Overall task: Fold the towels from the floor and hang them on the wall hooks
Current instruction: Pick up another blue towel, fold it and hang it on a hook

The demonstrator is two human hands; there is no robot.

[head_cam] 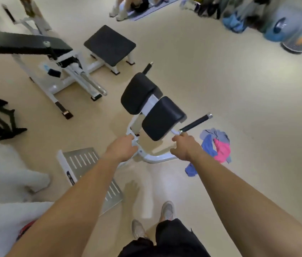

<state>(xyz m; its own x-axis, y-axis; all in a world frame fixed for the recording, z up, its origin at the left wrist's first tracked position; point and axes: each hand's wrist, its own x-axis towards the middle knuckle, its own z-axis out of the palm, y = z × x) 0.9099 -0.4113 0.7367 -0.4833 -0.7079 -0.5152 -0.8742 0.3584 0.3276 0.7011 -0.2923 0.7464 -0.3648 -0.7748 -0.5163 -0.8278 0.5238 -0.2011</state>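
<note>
Both arms are out front. The left hand (pixel 122 148) hangs over the white frame (pixel 156 159) of the bench (pixel 163 117), grip loose, fingers lightly curled, nothing in it. Same for the right hand (pixel 185 147), slack and empty, just left of the towels (pixel 219 147), a blue, pink and grey heap on the floor (pixel 239 89) beside the bench.

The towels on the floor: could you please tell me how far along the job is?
Nothing looks done: the towels lie crumpled in a blue, pink and grey heap beside the padded bench. The left hand and right hand hold nothing. Picking up, folding and hanging are all left; no hooks in view.
</note>
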